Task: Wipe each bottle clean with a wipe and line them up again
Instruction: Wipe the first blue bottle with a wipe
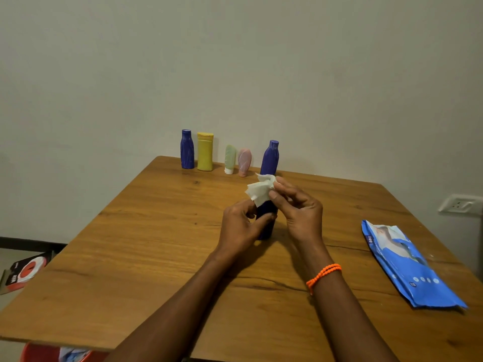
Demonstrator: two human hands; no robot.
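Head view centres on the tall blue bottle (269, 163), upright mid-worktop (130, 257): rigid plastic, probably light and slick once damp, best held low. Left hand (239, 227) grips its base; right hand (300, 207) fingers pinch the limp wipe (258, 190) against its middle. Four bottles (205, 151) line the far edge.

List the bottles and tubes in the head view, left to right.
Blue bottle → yellow bottle → green tube → pink tube → held blue bottle, gripped by the left hand while the right hand holds the wipe on it.
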